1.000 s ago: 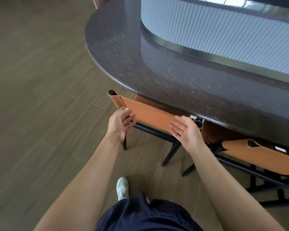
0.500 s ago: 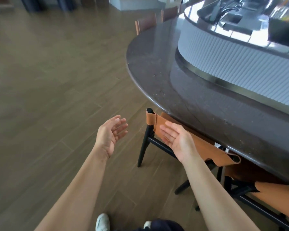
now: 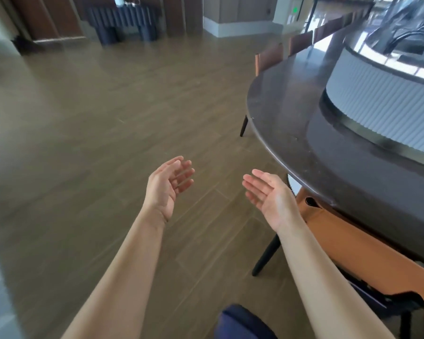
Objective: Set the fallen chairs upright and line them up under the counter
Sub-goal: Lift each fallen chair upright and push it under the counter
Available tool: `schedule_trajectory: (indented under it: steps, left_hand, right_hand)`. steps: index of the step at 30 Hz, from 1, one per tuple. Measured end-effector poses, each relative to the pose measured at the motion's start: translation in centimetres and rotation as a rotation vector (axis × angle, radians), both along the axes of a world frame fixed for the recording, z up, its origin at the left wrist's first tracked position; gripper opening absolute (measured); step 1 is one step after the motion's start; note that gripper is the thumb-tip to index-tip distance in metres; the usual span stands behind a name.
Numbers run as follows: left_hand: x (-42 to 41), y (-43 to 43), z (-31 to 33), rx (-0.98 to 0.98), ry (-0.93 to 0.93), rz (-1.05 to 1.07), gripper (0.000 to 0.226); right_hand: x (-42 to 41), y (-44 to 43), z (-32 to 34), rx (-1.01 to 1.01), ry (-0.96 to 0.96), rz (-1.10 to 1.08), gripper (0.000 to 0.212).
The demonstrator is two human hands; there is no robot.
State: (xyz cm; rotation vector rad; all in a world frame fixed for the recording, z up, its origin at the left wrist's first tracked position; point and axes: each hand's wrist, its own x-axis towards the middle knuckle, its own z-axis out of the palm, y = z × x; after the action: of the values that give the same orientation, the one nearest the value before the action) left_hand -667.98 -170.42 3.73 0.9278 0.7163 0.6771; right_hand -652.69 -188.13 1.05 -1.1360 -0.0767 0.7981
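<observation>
An upright chair with a tan leather back and black legs stands tucked under the dark curved counter at the right. My right hand hovers open, palm up, just left of the chair's back post, not touching it. My left hand is open too, fingers loosely curled, out over the bare wooden floor. Further along the counter's far edge, more brown chairs stand upright in a row. No fallen chair shows in view.
Wide wooden plank floor stretches left and ahead. A white ribbed bar front rises on the counter. Dark furniture and wood panelling stand against the far wall. My dark-clothed knee is at the bottom.
Both hands have come off the tan chair back and lifted, palms open. My view has swung up and left, away from the chair, out over the open floor.
</observation>
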Motion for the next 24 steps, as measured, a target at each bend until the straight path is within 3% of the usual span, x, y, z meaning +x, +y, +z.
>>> schedule_trajectory:
  steps: [11, 24]
  left_hand:
    - [0.8, 15.5, 1.6, 0.06, -0.068, 0.115, 0.024]
    - [11.5, 33.6, 4.7, 0.116, -0.125, 0.203, 0.023]
  right_hand:
    - [5.2, 17.5, 2.6, 0.027, -0.102, 0.139, 0.029]
    - [17.0, 37.6, 5.8, 0.068, -0.098, 0.272, 0.029]
